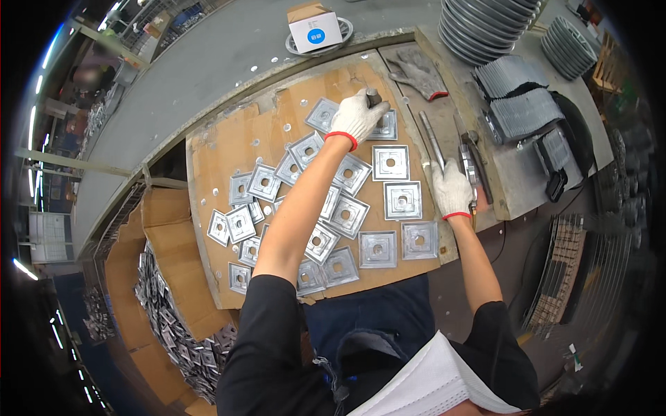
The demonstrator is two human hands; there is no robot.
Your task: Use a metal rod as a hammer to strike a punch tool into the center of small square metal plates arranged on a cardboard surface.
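Many square metal plates, each with a hole in its middle, lie spread over a cardboard sheet, some overlapping. At the far side of the sheet my left hand, in a white knit glove with a red cuff, is closed on a small dark block above the far plates. My right hand, gloved the same way, closes around the near end of a slim metal rod at the right of the sheet. Its palm side is hidden. Close beside it lies a metal hand tool.
A grey glove lies beyond the rod. On the right stand stacked grey plates and round metal rings. A white box sits on a dish at the back. At lower left, a large carton holds many metal pieces.
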